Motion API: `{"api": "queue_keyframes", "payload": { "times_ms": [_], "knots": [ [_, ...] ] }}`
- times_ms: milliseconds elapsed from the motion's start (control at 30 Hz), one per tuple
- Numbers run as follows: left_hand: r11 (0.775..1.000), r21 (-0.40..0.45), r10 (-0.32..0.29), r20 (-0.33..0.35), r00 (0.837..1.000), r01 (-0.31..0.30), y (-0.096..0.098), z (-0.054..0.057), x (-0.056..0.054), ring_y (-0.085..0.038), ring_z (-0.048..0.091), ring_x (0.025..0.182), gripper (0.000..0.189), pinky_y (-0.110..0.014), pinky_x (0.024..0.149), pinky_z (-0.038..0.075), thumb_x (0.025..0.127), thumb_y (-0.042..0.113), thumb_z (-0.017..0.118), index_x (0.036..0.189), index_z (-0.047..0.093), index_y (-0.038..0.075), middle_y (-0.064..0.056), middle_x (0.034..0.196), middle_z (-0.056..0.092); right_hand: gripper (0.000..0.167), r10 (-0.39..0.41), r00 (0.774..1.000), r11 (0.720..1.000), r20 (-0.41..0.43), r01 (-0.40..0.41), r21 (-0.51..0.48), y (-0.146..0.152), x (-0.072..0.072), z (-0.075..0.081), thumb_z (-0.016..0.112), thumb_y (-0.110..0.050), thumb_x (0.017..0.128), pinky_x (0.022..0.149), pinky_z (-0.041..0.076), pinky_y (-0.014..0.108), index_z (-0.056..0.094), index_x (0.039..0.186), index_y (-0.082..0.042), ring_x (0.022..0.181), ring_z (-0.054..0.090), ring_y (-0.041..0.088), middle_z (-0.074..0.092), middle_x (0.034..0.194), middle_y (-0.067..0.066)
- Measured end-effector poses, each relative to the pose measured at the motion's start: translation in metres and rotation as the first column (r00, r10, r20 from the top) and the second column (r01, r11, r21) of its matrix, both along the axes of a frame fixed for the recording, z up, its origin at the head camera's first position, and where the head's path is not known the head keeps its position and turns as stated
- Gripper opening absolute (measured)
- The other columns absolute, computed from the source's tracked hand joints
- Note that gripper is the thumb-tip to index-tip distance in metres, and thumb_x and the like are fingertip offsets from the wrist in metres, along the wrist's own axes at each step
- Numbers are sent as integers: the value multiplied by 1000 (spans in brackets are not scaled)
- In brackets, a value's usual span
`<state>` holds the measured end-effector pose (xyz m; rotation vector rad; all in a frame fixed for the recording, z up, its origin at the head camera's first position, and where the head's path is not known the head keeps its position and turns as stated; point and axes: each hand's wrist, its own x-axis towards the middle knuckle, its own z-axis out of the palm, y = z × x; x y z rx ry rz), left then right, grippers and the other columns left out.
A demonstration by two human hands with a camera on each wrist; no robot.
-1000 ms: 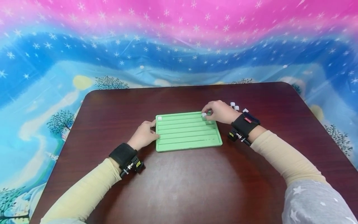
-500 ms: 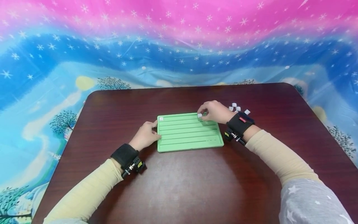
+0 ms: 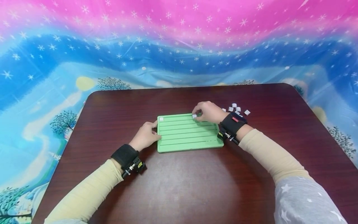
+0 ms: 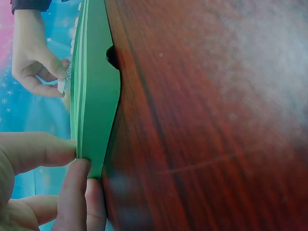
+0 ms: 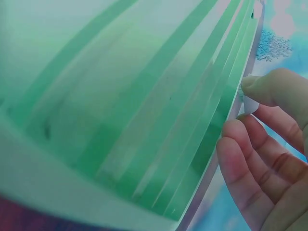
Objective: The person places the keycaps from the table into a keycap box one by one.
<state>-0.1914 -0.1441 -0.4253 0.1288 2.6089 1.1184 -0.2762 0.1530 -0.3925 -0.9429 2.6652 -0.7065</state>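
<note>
A green ridged tray (image 3: 190, 132) with long parallel grooves lies on the table. At its left edge, my left hand (image 3: 144, 135) grips the rim; in the left wrist view the fingers (image 4: 74, 192) and thumb pinch the tray's corner. My right hand (image 3: 209, 112) is over the tray's far edge, pinching a small white block (image 3: 194, 116) between thumb and finger. In the right wrist view faint greenish marks show on this block (image 5: 250, 96), by the far rim. Another white block (image 3: 161, 119) sits in the tray's far left corner.
Several loose white blocks (image 3: 234, 105) lie on the dark wooden table (image 3: 173, 183) beyond my right wrist, partly hidden by it. A patterned cloth (image 3: 179, 56) hangs behind the table's far edge.
My right hand has moved left along the tray's far edge with the white block, uncovering more of the loose blocks. The left hand has kept its grip on the tray.
</note>
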Motion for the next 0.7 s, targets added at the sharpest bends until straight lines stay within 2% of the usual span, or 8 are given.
{"api": "queue_keyframes", "payload": {
  "times_ms": [200,500,700],
  "knots": [
    [1000,-7,-5,-4,1000,5,0,3,0,-25,62,96,76,-34,79,50,93,5,71,156,32,-6,-29,145,43,21,-9,1000,1000,29,9,12,-6,-1,-1,74,-9,95,84,53,37,76,115,-4,97,64,23,67,116,12],
    [1000,-18,-2,-2,1000,2,0,3,0,-24,62,96,76,-33,79,51,93,4,72,157,31,-6,-29,147,41,18,15,1000,1000,-14,-15,4,-16,-3,2,74,-12,95,84,52,38,78,110,-4,94,64,21,71,107,8],
    [1000,-28,-7,9,1000,8,1,4,-1,-25,61,98,77,-34,80,49,94,6,71,158,30,-4,-28,148,40,17,27,1000,1000,4,-27,-11,-21,-5,4,73,-12,96,86,51,38,78,110,-4,94,64,20,71,107,7]
  ]
}}
